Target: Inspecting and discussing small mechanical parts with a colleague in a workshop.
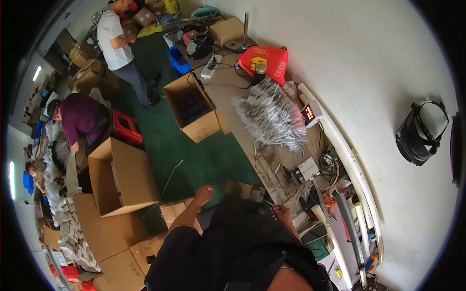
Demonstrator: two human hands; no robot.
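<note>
**Close at the bench: a hand reaches for loose metal rods**

Seated at the near end of a long workshop surface (228, 97), a person extends the right hand (281, 213) to the surface's edge, where a few thin metal rods (272, 175) lie scattered. The fingers (275, 209) curl inward over something small and pale, too small to identify, so whether they truly pinch it cannot be told. The left hand (204, 194) hangs well apart to the left, over the green floor (194, 150) and just above a small cardboard box (177, 211); its fingers look loosely bent and it appears to carry nothing.

Farther along the surface a large heap of silvery rods (272, 119) lies beside a small scale with a red display (310, 112), with a red bag (266, 60) at the far end. An orange-handled tool (331, 201) and white pipes (349, 165) crowd the right edge along the wall.

Picking a single rod well likely calls for pinching near its middle, lifting it clear of its neighbours, and keeping the wrist low so nothing rolls off the edge. Freeing the other hand to steady the box looks sensible.

Two other people work at open cartons (126, 177) to the far left.
</note>
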